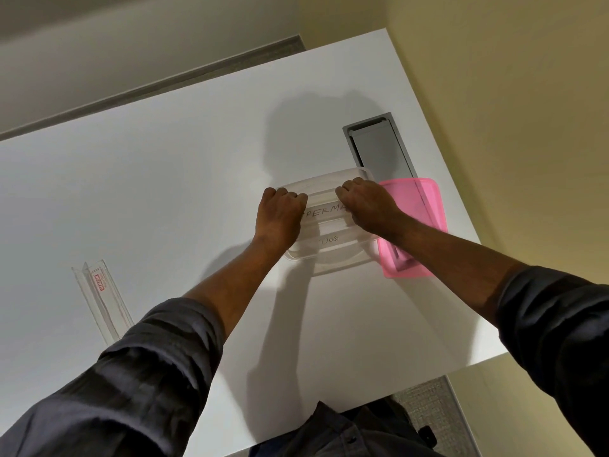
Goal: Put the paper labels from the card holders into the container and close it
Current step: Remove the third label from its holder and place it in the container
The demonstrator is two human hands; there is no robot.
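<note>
A clear plastic container (333,263) stands open on the white table (148,192). Over its opening, my left hand (280,214) and my right hand (367,206) each pinch one end of a white paper label (324,211) with handwritten letters, partly hidden by my fingers. Another label reading "DOG" (328,240) lies inside the container, nearer to me. The pink translucent lid (425,206) lies flat on the table, touching the container's right side. I cannot tell whether the held label is still inside a clear holder.
A clear acrylic card holder (102,298) with a red-printed strip lies at the table's left, near my left sleeve. A grey cable hatch (379,150) is set into the table behind the container, partly under the lid. The table's right edge runs close beside the lid.
</note>
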